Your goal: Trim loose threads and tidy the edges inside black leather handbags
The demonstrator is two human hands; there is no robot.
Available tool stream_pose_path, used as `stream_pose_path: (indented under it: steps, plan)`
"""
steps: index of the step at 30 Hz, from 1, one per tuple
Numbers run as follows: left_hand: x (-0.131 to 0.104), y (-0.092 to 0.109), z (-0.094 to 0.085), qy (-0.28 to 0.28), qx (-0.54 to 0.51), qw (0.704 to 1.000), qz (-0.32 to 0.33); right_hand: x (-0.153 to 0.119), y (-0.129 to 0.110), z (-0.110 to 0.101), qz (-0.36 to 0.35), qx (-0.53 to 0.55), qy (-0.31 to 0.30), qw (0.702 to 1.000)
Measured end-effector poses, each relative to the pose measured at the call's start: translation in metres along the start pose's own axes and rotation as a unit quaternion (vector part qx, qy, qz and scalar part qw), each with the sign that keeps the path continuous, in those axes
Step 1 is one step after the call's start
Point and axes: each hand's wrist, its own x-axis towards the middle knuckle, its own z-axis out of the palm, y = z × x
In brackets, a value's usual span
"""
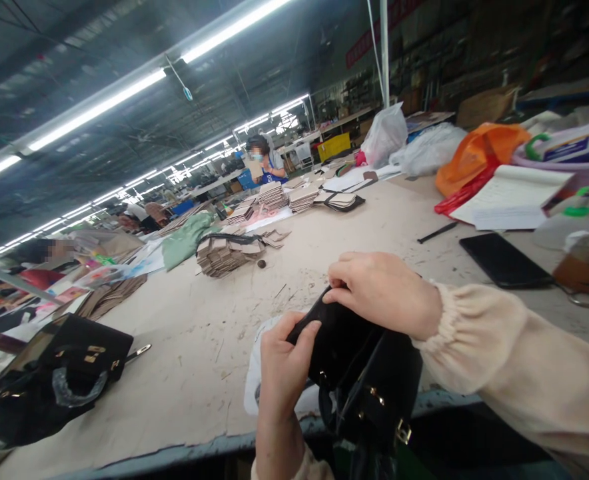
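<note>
Both hands grip a black bag (pixel 362 373) at the near table edge: the left hand (pixel 282 367) is closed around its upper left side, thumb pressed flat along the top flap, and the right hand (pixel 382 288) is curled down over the top from two o'clock, fingers tucked out of sight at the rim, so how tightly they pinch cannot be told. The bag sits at about six o'clock, partly hanging over the table (pixel 184 333) edge, with gold hardware showing on its lower front. Something white (pixel 254 373) lies under it, just left of the left hand. At eight o'clock, well apart, a second black bag (pixel 69 373) with gold fittings lies on its side beside a metal tool (pixel 138 351). At eleven o'clock a stack of brown cut pieces (pixel 227 255) sits with a black strap across it, and more stacks (pixel 287 197) stand farther off at twelve. A green cloth (pixel 184 240) lies just left of the near stack. At two o'clock a black phone (pixel 504 260) lies flat, with a black pen (pixel 437 232) near it and white papers (pixel 512 197) beyond. An orange sack (pixel 477 153) and white sacks (pixel 409 143) crowd the far right of the table. A person (pixel 262 160) sits at the far end, at twelve o'clock, and other people (pixel 147 215) work along the left side at ten. Cream sleeves cover both forearms.
</note>
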Motion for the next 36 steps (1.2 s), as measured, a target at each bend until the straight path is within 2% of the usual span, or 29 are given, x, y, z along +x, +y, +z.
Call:
stream_pose_path:
  steps: [3,7,10,16,20,25,32,36]
  plan:
    - [-0.002,0.004,0.001,-0.002,0.008,1.000,-0.008,-0.001,0.004,-0.001,-0.021,0.031,0.005,0.999]
    - [-0.005,0.008,0.005,0.015,0.007,1.000,0.004,-0.001,0.008,-0.004,-0.065,0.045,-0.032,0.996]
    - [-0.010,0.011,0.002,0.014,0.016,0.999,0.025,-0.004,0.006,-0.007,-0.068,0.046,-0.042,0.996]
    - [-0.029,0.021,-0.025,-0.046,0.137,0.988,0.046,-0.011,-0.024,-0.015,-0.090,0.008,-0.039,0.995]
    - [-0.037,0.028,-0.034,-0.025,0.208,0.977,0.045,-0.010,-0.045,-0.018,-0.112,-0.015,-0.037,0.993]
    - [-0.030,0.031,-0.030,0.009,0.218,0.974,0.063,-0.009,-0.045,-0.017,-0.111,0.009,-0.041,0.993]
    - [-0.025,0.029,-0.027,0.014,0.233,0.970,0.065,-0.022,-0.033,-0.017,-0.086,0.041,-0.024,0.995]
    - [-0.025,0.028,-0.025,0.012,0.254,0.964,0.078,-0.026,-0.035,-0.017,-0.135,0.042,-0.049,0.989]
